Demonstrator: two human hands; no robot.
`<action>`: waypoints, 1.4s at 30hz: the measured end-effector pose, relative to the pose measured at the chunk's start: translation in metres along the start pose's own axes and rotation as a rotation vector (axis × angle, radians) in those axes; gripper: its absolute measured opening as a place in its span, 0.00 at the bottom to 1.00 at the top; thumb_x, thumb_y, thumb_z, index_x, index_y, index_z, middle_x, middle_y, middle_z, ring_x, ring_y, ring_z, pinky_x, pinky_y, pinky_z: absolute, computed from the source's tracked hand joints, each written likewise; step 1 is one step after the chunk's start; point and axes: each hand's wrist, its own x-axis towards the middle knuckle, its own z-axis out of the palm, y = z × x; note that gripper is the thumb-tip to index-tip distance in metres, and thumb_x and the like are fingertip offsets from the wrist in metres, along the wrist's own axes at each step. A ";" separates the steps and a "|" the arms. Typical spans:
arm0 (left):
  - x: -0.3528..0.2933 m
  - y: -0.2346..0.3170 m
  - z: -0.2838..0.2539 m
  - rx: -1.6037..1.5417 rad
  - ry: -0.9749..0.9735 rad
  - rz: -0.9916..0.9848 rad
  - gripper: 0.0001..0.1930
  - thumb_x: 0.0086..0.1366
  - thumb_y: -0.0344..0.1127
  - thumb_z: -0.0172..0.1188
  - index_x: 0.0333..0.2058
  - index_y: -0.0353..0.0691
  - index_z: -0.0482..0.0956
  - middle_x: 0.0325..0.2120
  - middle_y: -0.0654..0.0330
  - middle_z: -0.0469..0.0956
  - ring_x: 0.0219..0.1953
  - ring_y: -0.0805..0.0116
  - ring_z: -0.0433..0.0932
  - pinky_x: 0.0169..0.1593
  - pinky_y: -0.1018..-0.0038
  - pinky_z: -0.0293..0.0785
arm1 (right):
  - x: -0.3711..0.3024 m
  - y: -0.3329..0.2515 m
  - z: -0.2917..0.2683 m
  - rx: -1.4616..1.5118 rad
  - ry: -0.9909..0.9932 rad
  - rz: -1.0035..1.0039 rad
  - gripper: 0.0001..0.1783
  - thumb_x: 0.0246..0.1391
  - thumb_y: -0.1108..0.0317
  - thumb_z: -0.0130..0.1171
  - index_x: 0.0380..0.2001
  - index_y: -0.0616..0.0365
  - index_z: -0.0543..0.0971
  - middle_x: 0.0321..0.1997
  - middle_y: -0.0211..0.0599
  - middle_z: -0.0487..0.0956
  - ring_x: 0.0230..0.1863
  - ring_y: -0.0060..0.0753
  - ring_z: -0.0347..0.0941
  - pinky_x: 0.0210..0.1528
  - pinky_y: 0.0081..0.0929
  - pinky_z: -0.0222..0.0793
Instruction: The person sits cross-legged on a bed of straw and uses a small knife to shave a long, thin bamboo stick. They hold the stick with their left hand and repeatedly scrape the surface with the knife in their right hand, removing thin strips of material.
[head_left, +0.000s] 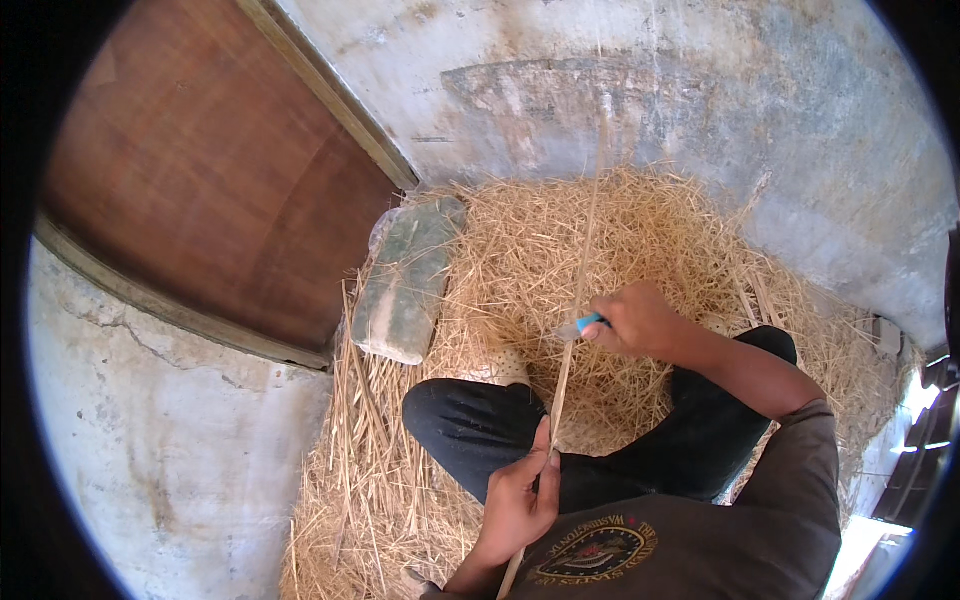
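Observation:
My left hand (522,497) is closed around a long, thin, pale strip (561,390), which looks like split bamboo, with the thumb laid along it. The strip runs from beside my body, over my lap, up toward the far wall. Farther up, my right hand (637,320) grips a small knife (588,322) with a blue handle. The knife's blade lies against or across the strip; whether it cuts in is too small to tell. Most of the knife's handle is hidden by my fingers. My bent legs (470,425) in dark trousers sit either side of the strip.
A thick heap of straw-like shavings (530,240) covers the floor around me. A greyish-green block or slab (405,285) lies to the left, beside several loose strips (365,420). Behind stands a stained wall (690,110); a brown wooden panel (220,170) is at far left.

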 end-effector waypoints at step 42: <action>-0.043 -0.019 0.001 -0.291 -0.081 -0.147 0.10 0.66 0.26 0.51 0.45 0.32 0.73 0.18 0.60 0.73 0.17 0.79 0.64 0.23 0.79 0.63 | 0.013 0.273 -0.079 -0.085 0.563 0.946 0.54 0.56 0.26 0.23 0.23 0.71 0.79 0.23 0.56 0.77 0.32 0.51 0.76 0.44 0.51 0.67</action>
